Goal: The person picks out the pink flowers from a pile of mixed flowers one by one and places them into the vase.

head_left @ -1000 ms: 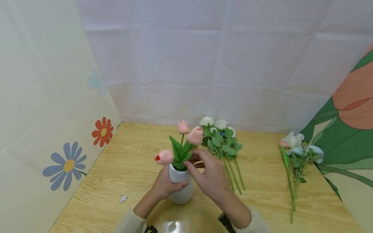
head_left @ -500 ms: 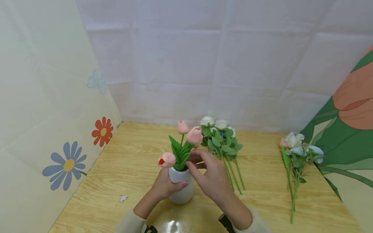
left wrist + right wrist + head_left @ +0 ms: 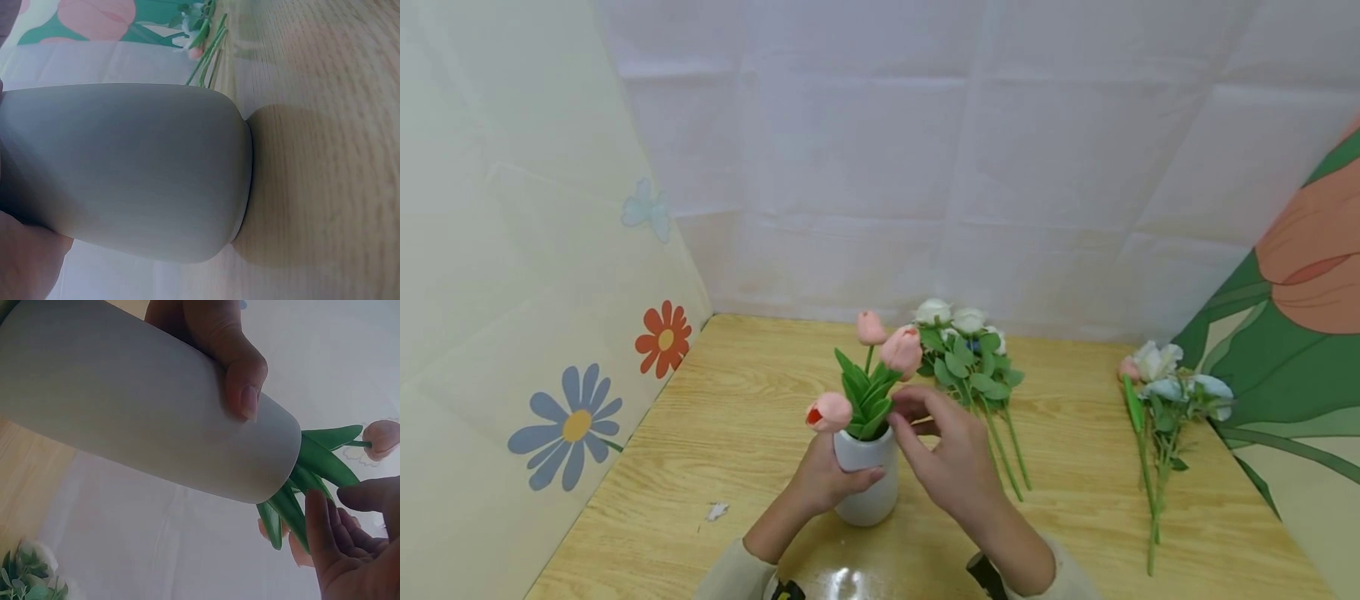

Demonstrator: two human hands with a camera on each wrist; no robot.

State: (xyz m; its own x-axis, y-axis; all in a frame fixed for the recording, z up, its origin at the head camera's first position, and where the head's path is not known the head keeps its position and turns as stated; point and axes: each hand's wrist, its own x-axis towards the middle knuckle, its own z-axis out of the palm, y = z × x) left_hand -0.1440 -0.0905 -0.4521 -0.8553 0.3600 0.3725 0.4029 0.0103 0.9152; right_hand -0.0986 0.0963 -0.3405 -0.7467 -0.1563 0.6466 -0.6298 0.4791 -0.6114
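Note:
A white vase (image 3: pixel 871 496) stands upright on the table, holding three pink tulips (image 3: pixel 901 350) with green leaves (image 3: pixel 863 392). My left hand (image 3: pixel 822 477) grips the vase's upper part from the left; its thumb lies across the front, below the rim. To the right of the rim, my right hand (image 3: pixel 951 454) is beside the leaves, with bent fingers and nothing gripped. In the right wrist view, its thumb and forefinger stand apart close to the leaves (image 3: pixel 325 459); whether they touch them I cannot tell. The left wrist view is mostly filled by the vase's side (image 3: pixel 131 169).
White roses (image 3: pixel 970 321) with leafy stems lie behind and right of the vase. Farther right is another bunch of artificial flowers (image 3: pixel 1157 387), white, blue and pink. A small white scrap (image 3: pixel 718 511) lies on the wooden table (image 3: pixel 760 375) at left. Fabric backdrops (image 3: pixel 880 158) enclose it.
The leftmost tulip has shifted slightly right and turned, closer to the vase. My right hand has drawn back a little to the right from the leaves. The left hand and vase stay put.

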